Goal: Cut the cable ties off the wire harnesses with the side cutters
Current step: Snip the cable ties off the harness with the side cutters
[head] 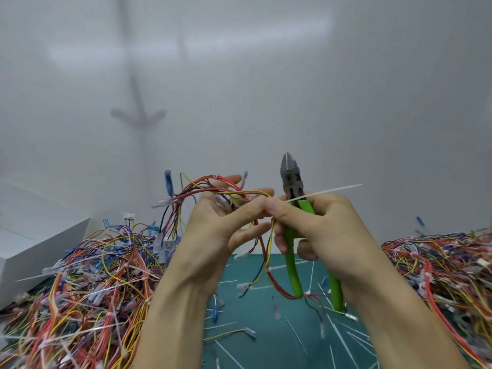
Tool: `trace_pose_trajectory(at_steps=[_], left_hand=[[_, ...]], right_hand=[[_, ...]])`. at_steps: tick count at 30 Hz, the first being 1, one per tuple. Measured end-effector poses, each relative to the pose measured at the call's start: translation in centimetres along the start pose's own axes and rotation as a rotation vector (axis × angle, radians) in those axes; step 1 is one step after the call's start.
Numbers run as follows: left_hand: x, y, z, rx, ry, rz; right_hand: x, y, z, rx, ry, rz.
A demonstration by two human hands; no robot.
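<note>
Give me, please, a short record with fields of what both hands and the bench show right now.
Left hand: holds a wire harness raised
Right hand: grips the side cutters by the green handles, head up
Cable tie: white, sticking out rightward from the right hand
Mat: green, strewn with cut ties
Left pile, right pile: loose harnesses

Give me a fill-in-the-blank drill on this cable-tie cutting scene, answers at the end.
The right hand grips side cutters with ____ handles.
The cutters' jaws point ____.
The left hand holds a wire harness, and the white box stands to its ____.
The free end of the thin white cable tie points ____.
Missing words: green; up; left; right.
</note>
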State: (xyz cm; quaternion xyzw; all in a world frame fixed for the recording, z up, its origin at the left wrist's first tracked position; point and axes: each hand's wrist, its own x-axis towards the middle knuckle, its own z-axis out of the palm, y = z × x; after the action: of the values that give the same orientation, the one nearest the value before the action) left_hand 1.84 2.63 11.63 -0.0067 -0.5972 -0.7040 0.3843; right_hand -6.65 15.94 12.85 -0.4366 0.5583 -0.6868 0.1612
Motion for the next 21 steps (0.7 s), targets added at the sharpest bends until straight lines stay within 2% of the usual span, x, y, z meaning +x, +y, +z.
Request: trace_pose_trajectory(at_steps=[5, 11, 17, 21], left_hand=[[0.0, -0.25, 0.29, 0.026, 0.014, -0.014], [-0.26, -0.11, 0.07, 0.052, -0.077, 0.027], [-0.22, 0.07, 0.6, 0.072, 0.01, 0.062], [-0.01, -0.02, 0.55, 0.06, 0.039, 0.082]], right_hand=[[0.12, 0.24, -0.03, 0.019, 0.003, 0.086], [0.26, 0.39, -0.17, 0.038, 0.024, 0.126], [0.39, 0.58, -0.34, -0.026, -0.015, 0.122], [0.51, 0.85, -0.71, -0.161, -0.068, 0.128]])
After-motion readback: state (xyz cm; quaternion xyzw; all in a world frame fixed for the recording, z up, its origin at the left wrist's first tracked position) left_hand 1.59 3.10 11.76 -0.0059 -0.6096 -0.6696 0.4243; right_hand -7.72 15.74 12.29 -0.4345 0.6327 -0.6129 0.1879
